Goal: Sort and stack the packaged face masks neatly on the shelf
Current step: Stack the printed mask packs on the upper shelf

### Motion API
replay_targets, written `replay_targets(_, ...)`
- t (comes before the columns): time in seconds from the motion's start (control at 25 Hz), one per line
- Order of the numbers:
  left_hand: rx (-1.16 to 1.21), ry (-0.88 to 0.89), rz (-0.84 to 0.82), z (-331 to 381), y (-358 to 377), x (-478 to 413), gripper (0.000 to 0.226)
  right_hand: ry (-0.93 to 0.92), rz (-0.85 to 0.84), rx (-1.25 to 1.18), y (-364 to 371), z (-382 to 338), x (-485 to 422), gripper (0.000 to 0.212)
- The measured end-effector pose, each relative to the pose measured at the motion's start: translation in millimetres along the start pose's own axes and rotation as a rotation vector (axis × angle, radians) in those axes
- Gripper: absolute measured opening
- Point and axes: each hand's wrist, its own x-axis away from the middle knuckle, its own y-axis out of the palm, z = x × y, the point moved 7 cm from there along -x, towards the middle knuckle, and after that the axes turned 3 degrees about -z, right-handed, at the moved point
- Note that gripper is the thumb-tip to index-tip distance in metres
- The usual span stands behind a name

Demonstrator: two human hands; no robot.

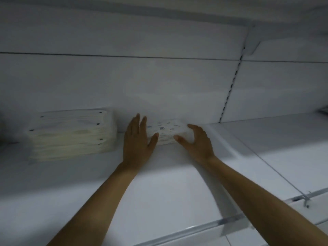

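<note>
Both hands — left (137, 139), right (197, 141) — clasping a patterned mask stack (166, 131), cream mask stack (71, 134) well left, white shelf (159, 183)

The shelf (159, 183) is a white, smooth board with a clear plastic strip (204, 228) along its front edge, and a white back panel (142, 82) rises behind it. Two piles lie directly on it, both toward the back. A small stack of patterned mask packs (166, 132) sits between the left hand (136, 139) and the right hand (198, 141), which press against its two ends. To the left of the left hand, near but apart from it, stands a taller stack of plain white mask packs (71, 134). To the right of the right hand a seam (266, 160) runs front to back, dividing this shelf from the adjoining board (284, 148).
</note>
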Motion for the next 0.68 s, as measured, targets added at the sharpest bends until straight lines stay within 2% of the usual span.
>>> replay_targets(0.08,-0.092,0.191,-0.022,47.0,1.9,7.1,0.068,-0.075,0.003,0.098,-22.4,3.2,20.5,0.064)
replay_targets(0.2,-0.105,0.295,-0.117,121.5,19.2,17.4,0.061,-0.172,0.052,0.314,-81.0,23.4,50.4,0.041)
replay_targets(0.32,-0.144,0.418,-0.147,215.7,48.7,29.0,0.056,-0.166,0.129,0.469,-163.4,71.9,91.4,0.035)
replay_targets(0.44,-0.255,0.632,-0.228,330.8,98.1,50.0,0.045,-0.104,0.174,0.653,-250.5,142.2,143.1,0.038)
replay_targets(0.52,-0.297,0.775,-0.223,405.2,128.3,70.8,0.035,-0.049,0.185,0.806,-305.8,189.7,180.5,0.048)
replay_targets(0.68,-0.187,0.911,-0.198,523.7,171.5,117.4,0.028,0.069,0.146,1.032,-395.4,272.3,251.9,0.074)
